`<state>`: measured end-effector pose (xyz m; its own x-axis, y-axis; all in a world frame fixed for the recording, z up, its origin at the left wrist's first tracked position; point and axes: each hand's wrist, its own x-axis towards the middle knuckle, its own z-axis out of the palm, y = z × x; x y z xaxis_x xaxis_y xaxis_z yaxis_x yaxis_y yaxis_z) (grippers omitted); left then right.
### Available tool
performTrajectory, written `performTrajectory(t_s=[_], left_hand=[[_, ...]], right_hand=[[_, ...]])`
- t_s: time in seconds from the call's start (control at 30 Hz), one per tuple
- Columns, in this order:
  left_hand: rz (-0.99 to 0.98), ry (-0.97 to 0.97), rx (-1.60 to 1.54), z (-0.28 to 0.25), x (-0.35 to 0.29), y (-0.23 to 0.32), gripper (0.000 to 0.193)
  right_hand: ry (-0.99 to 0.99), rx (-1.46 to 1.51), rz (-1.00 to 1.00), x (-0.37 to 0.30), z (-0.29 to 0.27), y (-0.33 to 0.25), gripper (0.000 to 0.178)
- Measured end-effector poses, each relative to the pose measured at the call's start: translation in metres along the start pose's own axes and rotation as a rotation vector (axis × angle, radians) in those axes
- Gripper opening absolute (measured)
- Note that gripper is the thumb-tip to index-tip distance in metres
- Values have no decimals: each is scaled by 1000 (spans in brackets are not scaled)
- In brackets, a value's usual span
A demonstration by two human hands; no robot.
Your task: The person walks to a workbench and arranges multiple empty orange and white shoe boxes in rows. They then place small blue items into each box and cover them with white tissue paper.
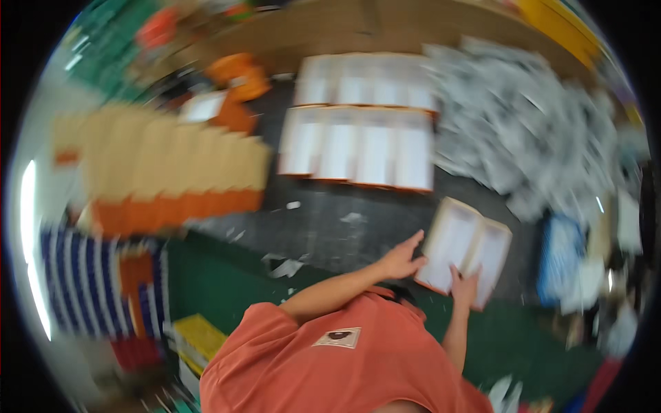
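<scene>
Two open, shallow boxes with white insides and orange outer sides, the left box (451,237) and the right box (490,258), lie side by side at a slant near the table's front edge. My left hand (401,261) is at the left box's outer side, its fingers spread and the thumb close to or touching the wall. My right hand (465,289) is at the near end, where the two boxes meet. Its fingers reach over the adjoining walls and seem to grip them; blur hides the exact hold.
Two rows of similar open boxes (358,144) stand farther back on the dark table (317,227). A heap of grey plastic bags (523,124) covers the back right. Stacked tan-and-orange box pieces (179,165) stand left. A blue package (561,258) sits at right. Paper scraps (282,266) lie nearby.
</scene>
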<state>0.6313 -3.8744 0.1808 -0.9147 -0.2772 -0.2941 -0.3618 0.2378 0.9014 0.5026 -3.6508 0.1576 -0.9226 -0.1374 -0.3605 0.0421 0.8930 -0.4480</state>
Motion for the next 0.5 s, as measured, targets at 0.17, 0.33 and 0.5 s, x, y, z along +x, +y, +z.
performTrajectory(t_s=[0.17, 0.33, 0.5], left_hand=[[86, 1168, -148, -181, -123, -8, 114], [125, 1818, -73, -345, -348, 6, 135], [221, 1655, 448, -480, -363, 18, 137]], right_hand=[[176, -309, -226, 79, 48, 132, 52], [102, -695, -237, 139, -80, 159, 89], [428, -50, -596, 209, -86, 109, 56]])
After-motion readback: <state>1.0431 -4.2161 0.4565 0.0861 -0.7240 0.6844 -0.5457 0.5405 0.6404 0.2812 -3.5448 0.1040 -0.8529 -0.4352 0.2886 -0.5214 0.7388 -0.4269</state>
